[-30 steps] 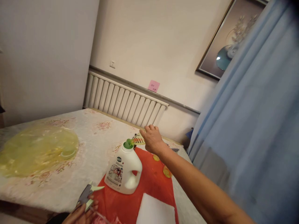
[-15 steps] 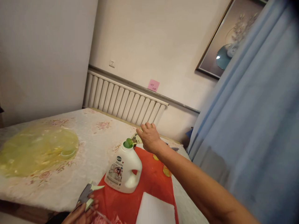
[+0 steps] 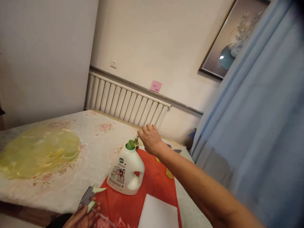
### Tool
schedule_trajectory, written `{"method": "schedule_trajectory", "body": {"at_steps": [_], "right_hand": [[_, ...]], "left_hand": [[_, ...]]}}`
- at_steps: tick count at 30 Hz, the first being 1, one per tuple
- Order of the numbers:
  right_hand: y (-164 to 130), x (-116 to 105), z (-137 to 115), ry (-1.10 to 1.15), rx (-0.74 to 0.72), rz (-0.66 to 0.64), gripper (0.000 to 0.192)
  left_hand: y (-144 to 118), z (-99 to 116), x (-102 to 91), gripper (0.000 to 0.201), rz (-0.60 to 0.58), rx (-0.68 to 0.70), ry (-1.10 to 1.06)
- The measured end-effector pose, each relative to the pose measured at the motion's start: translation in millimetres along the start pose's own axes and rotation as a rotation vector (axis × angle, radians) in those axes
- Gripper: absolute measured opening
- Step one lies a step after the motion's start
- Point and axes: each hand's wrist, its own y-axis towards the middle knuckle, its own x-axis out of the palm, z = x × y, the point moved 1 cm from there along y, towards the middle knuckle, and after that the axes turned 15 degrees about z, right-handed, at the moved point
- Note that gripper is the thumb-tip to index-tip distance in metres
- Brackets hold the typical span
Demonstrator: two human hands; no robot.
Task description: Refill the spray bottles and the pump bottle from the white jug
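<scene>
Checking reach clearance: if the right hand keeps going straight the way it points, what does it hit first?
Probably the small dark item at the right hand fingertips, beside the jug's green cap; depth is unclear, and they may already touch.

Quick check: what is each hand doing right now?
Left hand: closed on a grey and pale green spray trigger head.
Right hand: over something small beyond the white plastic jug; grip cannot be told.

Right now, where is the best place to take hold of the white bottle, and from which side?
Probably the handle loop of the white bottle, reached from its right side. The bottle stands upright on the red sheet, and the handle opening faces right, unobstructed.
</scene>
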Motion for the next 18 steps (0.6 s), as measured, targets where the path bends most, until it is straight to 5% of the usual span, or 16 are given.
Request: {"method": "schedule_trajectory", "body": {"at_steps": [4, 10, 18], "right_hand": [[-12.9, 10.7, 2.4, 0.076, 0.138, -0.02, 0.053], [-51.1, 39.0, 7.8, 0.315, 0.416, -0.043, 0.062], [-135.3, 44.6, -20.8, 0.693, 0.594, 0.017, 0.068]], "left_hand": [[-7.2, 0.9, 2.1, 0.034, 0.0, -0.017, -0.021], [-24.4, 17.5, 15.7, 0.029, 0.008, 0.139, -0.017], [-102.6, 58.1, 116.8, 0.029, -0.099, 0.365, 0.004]]}}
